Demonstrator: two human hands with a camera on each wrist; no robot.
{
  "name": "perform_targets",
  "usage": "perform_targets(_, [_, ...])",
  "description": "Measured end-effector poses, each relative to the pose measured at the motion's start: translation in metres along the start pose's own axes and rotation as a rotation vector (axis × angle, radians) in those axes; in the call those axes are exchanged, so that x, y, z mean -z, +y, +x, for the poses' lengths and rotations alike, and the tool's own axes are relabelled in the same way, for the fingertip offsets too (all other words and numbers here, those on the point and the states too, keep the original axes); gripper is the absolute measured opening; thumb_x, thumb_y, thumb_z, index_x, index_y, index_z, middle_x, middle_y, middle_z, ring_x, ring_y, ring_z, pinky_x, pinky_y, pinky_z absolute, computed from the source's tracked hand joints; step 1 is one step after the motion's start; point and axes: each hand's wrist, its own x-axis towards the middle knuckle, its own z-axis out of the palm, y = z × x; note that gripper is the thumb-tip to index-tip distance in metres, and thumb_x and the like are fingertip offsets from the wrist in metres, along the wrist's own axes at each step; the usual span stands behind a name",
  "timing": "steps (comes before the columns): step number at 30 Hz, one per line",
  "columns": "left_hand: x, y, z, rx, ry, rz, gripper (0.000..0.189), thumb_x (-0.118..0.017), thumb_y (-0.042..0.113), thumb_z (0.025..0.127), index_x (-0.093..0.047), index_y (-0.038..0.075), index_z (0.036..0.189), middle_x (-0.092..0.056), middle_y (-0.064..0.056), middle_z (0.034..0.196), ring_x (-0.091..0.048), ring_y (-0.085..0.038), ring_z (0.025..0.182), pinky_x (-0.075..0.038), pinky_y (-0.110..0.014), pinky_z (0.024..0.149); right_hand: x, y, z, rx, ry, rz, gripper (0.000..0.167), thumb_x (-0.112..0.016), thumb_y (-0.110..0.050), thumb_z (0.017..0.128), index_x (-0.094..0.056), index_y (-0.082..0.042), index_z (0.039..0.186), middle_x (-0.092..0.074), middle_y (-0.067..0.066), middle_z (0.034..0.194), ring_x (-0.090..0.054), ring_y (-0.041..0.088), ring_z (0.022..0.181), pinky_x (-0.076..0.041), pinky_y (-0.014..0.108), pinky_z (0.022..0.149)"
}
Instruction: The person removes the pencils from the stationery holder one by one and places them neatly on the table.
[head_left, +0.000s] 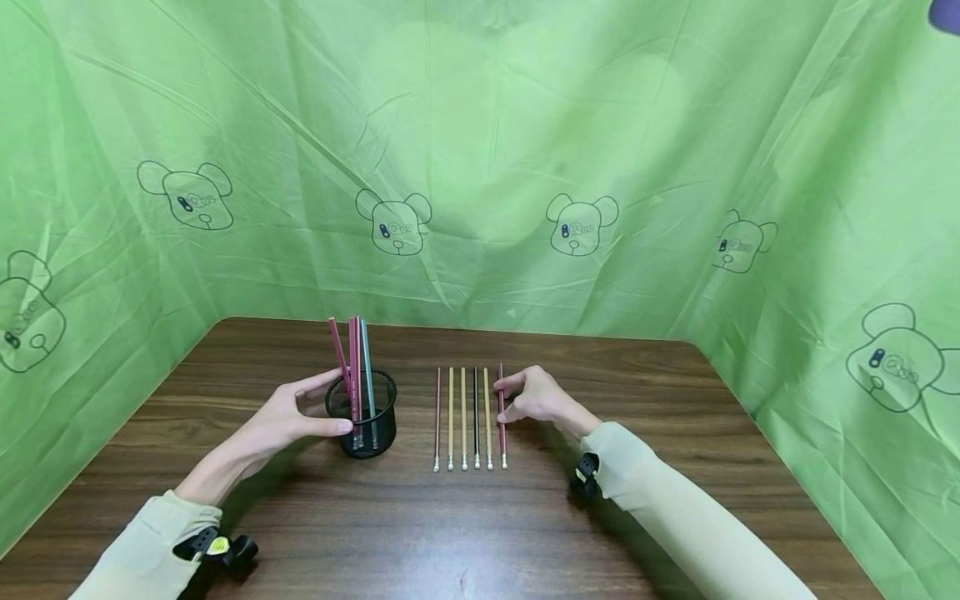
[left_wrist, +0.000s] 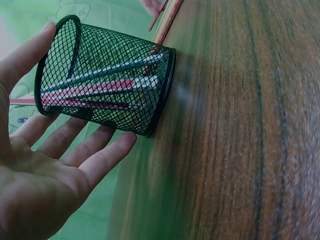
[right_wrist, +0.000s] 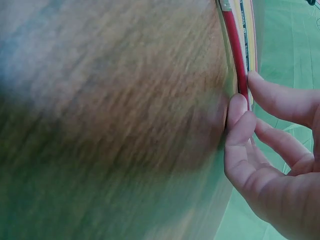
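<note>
Red paint between the fingertips of the right hand [head_left: 538, 396], pinching the barrel of the red pencil [head_left: 503, 442] well up from the eraser end. Rightmost of six side by side on the bench [head_left: 390, 533], eraser toward the person; lifted or lying flat, cannot tell. Likely light, stiff and smooth, apt to roll or slip under a loose touch, hard to break by ordinary handling. Best held near mid-barrel, between thumb and forefinger, for balance.

Just beside, to the left, across a narrow gap: a yellow pencil [head_left: 487, 417], probably the easiest to nudge by accident. Farther along, roughly parallel, a black pencil [head_left: 476, 417], two more yellow pencils [head_left: 463, 417], then another red pencil [head_left: 437, 417] at the far end.

Past that, black mesh: an upright cup [head_left: 382, 433] on the bench, held from the left by the left hand [head_left: 288, 417], with thumb on the near side and fingers spread along the wall. Inside, pink pencils [head_left: 355, 358] and a blue pencil [head_left: 367, 358], rising well above the rim and partly crowding the mouth. Behind and at both sides, green cloth [head_left: 480, 125] with bear outlines.
</note>
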Motion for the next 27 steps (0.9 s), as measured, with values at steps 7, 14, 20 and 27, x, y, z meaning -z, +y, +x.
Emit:
perform_targets(7, [-0.0003,0.0007,-0.0004,0.003,0.005,0.01,0.088,-0.085,0.014,0.089,-0.038,0.004,0.163,-0.049,-0.019,0.157,-0.031,-0.039,0.15,-0.017,-0.068,0.118,-0.0019,-0.0045,0.0001,-0.018,-0.01,-0.057,0.057,-0.097,-0.003,0.067,-0.08,-0.005,0.121,-0.076,0.004,0.105,-0.063,0.026,0.112,-0.051,0.039,0.096])
perform_targets(14, [-0.0004,0.0004,-0.0006,0.006,0.003,-0.002,0.089,-0.086,0.014,0.089,-0.037,0.004,0.163,-0.051,-0.019,0.156,-0.037,-0.038,0.147,-0.021,-0.066,0.118,-0.0037,-0.0088,0.0008,-0.035,-0.013,-0.089,0.056,-0.098,-0.003,0.067,-0.08,-0.005,0.12,-0.076,0.007,0.107,-0.064,0.027,0.111,-0.048,0.044,0.102])
perform_targets(20, [-0.0006,-0.0003,-0.0005,0.005,0.001,-0.001,0.088,-0.085,0.015,0.09,-0.037,0.005,0.163,-0.05,-0.018,0.157,-0.04,-0.037,0.146,-0.022,-0.064,0.117,-0.0049,-0.0066,0.0018,-0.036,-0.021,-0.097,0.056,-0.099,-0.004,0.067,-0.08,-0.005,0.12,-0.076,0.006,0.106,-0.066,0.023,0.104,-0.052,0.039,0.096])
perform_targets(27, [-0.0006,-0.001,-0.0002,0.008,0.003,0.011,0.089,-0.086,0.017,0.09,-0.037,0.005,0.163,-0.048,-0.018,0.158,-0.041,-0.036,0.145,-0.025,-0.063,0.117,-0.0067,-0.005,0.0024,-0.028,-0.008,-0.096,0.054,-0.099,-0.005,0.067,-0.081,-0.007,0.118,-0.076,0.002,0.1,-0.065,0.021,0.102,-0.053,0.034,0.089])
